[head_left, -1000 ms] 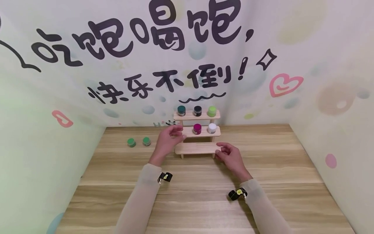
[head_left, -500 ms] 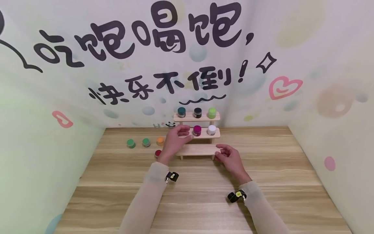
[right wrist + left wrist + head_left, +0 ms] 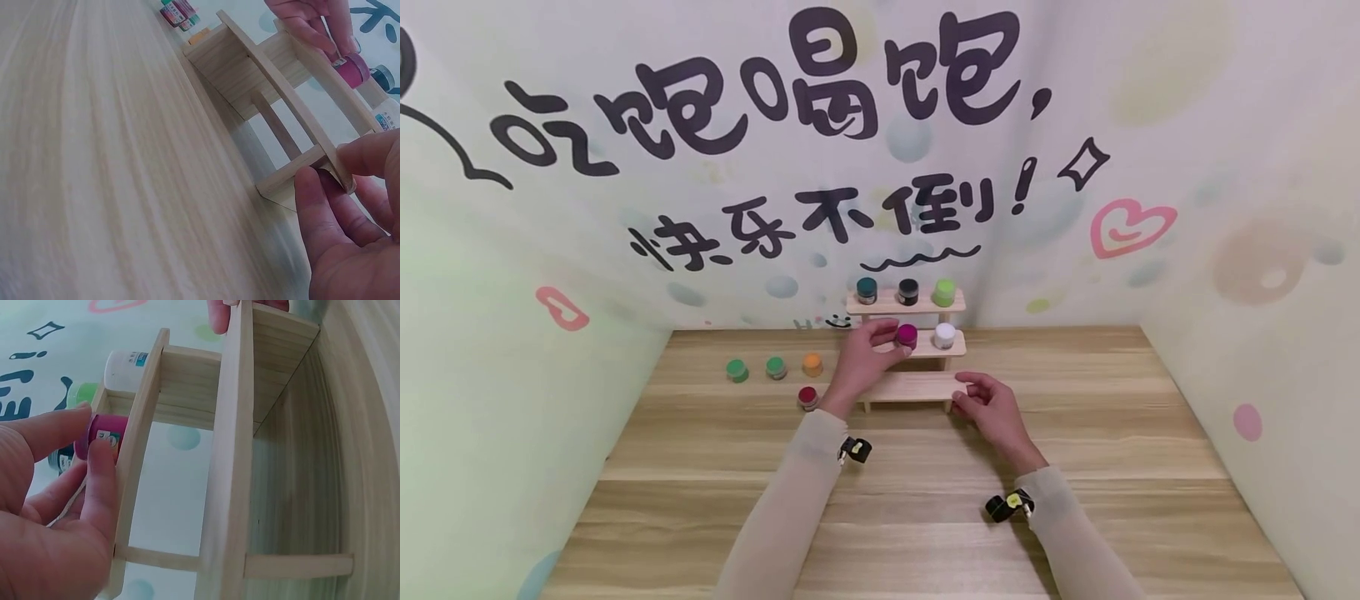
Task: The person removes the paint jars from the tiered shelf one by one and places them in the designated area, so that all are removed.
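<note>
A three-tier wooden display rack (image 3: 917, 385) stands at the back of the table. My left hand (image 3: 867, 362) is at its middle tier, with thumb and fingers around a magenta paint jar (image 3: 111, 434) that still sits on the board. Beside that jar is a white jar (image 3: 944, 336). On the top tier stand a dark teal jar (image 3: 867, 291), a black jar (image 3: 908, 292) and a light green jar (image 3: 944, 292). My right hand (image 3: 996, 408) grips the right end of the lowest tier between thumb and fingers, as the right wrist view shows.
Left of the rack on the table (image 3: 925, 533) are two green jars (image 3: 737, 370) (image 3: 776, 367), an orange jar (image 3: 812, 364) and a dark red jar (image 3: 808, 398). A printed cloth wall (image 3: 760, 300) rises right behind the rack.
My left hand has moved right along the middle tier to the magenta jar and taken hold of it. The orange and dark red jars have come into view. The right hand keeps its place.
</note>
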Demonstrator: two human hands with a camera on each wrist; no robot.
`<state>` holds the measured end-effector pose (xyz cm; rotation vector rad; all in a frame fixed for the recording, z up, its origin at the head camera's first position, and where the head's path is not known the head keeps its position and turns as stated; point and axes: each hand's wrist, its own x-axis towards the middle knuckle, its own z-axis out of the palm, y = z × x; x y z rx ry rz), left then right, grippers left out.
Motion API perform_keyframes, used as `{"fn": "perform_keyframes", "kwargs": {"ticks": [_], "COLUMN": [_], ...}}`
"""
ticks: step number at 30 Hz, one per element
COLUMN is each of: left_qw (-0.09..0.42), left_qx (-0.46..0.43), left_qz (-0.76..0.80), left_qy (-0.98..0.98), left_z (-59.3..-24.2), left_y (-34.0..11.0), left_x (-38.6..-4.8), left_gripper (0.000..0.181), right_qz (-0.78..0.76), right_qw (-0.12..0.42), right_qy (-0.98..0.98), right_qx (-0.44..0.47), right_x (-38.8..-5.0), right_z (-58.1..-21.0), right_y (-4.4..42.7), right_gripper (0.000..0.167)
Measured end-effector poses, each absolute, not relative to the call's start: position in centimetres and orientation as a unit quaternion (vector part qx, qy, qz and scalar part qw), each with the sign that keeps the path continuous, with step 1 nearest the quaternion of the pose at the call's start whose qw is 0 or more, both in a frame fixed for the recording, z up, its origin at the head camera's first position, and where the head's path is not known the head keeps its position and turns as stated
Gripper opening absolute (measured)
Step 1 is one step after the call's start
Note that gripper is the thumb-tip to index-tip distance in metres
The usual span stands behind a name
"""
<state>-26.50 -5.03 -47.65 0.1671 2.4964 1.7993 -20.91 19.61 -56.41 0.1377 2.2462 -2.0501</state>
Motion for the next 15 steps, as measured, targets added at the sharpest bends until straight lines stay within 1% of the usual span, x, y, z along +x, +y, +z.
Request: {"fn": "perform_keyframes", "kwargs": {"ticks": [15], "left_qw": [0.020], "left_qx": [0.061], "left_qz": [0.559], "left_qy": [0.827], "left_z": [-48.25], "left_y": [-4.65], "left_x": [-26.57], "left_gripper": [0.042], "right_qz": [-0.665], "right_qw": [0.054], "right_qy": [0.744], "right_qx": [0.043], "right_x": [-20.76], "right_z": [-56.38], "right_y": [19.64], "right_gripper": [0.039]}}
